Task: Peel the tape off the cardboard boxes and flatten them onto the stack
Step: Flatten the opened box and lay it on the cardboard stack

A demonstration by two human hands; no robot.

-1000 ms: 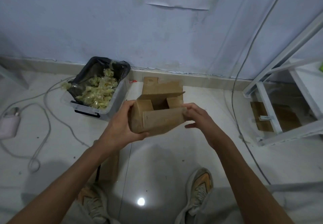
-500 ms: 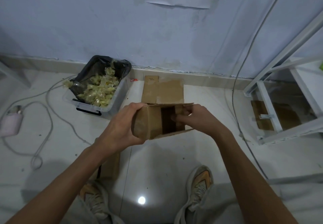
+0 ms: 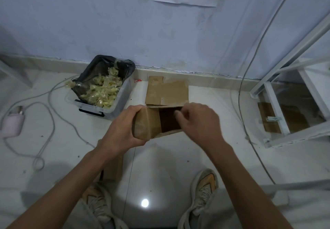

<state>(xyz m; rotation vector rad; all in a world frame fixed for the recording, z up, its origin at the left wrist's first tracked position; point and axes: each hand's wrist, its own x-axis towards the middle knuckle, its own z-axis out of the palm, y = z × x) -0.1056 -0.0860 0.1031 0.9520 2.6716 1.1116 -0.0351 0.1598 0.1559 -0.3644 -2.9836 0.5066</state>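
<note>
Both hands (image 3: 123,127) on box (image 3: 151,121) edges

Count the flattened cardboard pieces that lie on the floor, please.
3 visible: one by the wall beyond the held box, one under the left forearm, one under the white rack. The piece by the wall may hide more beneath.
</note>
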